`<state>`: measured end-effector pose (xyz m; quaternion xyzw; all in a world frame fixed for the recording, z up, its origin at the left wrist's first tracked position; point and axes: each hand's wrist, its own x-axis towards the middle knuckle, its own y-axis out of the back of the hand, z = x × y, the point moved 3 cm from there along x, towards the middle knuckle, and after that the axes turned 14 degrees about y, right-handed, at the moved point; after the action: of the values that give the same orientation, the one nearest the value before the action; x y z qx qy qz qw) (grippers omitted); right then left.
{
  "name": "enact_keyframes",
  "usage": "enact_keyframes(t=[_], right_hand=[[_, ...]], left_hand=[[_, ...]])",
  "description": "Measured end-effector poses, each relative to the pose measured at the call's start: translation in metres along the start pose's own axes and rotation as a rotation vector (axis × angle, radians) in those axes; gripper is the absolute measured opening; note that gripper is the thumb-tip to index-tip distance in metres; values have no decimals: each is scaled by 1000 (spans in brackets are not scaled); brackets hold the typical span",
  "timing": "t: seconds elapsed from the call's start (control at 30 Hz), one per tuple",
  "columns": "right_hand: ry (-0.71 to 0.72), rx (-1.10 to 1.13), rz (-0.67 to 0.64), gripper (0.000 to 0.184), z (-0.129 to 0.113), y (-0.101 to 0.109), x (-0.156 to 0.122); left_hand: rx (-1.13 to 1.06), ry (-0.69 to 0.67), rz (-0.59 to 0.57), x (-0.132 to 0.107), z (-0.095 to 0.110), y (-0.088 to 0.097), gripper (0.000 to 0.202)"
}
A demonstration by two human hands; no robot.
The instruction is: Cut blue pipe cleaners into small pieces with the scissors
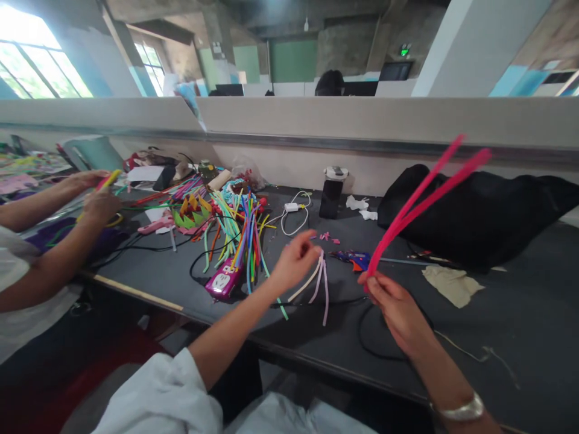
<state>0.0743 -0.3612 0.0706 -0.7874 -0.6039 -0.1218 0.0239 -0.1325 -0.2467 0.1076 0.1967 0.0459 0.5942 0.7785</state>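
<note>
In my right hand [391,301] are bright pink pipe cleaners [398,223], pinched at their lower ends and fanning upward to the right. My left hand [296,259] hovers over the table, fingers loosely bent and apart, with nothing visible in it. Just right of that hand, pale purple and cream pipe cleaners [324,289] lie joined at the top. Small pink pieces [326,236] are scattered beyond it. A blue and orange glue gun [355,259] rests between my hands. Farther left lies a big pile of coloured pipe cleaners [248,241].
A purple power strip [224,283] sits near the front edge, with black cables around it. A phone [330,199] leans at the back beside a white charger [292,207]. A black bag [479,223] fills the back right. At left, a co-worker's hands [102,202] hold something yellow.
</note>
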Motion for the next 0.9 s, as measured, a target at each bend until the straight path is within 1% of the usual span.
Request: enact_keyframes(t=[0.07, 0.13, 0.2, 0.23, 0.3, 0.37, 0.47, 0.53, 0.67, 0.77, 0.9], right_hand=[[23, -40, -63, 36, 7, -13, 7], [64, -92, -118, 33, 15, -23, 14], [156, -194, -176, 26, 21, -30, 20], [215, -254, -198, 23, 25, -31, 22], [317, -362, -219, 20, 33, -33, 25], [354, -445, -222, 18, 43, -33, 27], [346, -514, -241, 17, 56, -32, 29], [356, -515, -237, 17, 59, -33, 29], [374, -466, -217, 17, 56, -33, 30], [340, -468, -195, 15, 53, -33, 29], [281, -420, -213, 17, 49, -33, 26]], left_hand=[[-43, -20, -219, -14, 3, -31, 45], [5, -79, -299, -21, 11, -49, 43], [92, -122, -321, -20, 16, -57, 32], [134, -131, -325, -17, 16, -59, 27], [210, -131, -334, -11, 9, -64, 24], [277, -125, -345, -7, -2, -69, 21], [317, -134, -366, -6, -16, -76, 17], [328, -141, -358, -7, -19, -78, 16], [396, -147, -342, -9, -17, -78, 18], [425, -148, -376, -9, -13, -79, 17], [456, -171, -385, -10, -11, -81, 17]])
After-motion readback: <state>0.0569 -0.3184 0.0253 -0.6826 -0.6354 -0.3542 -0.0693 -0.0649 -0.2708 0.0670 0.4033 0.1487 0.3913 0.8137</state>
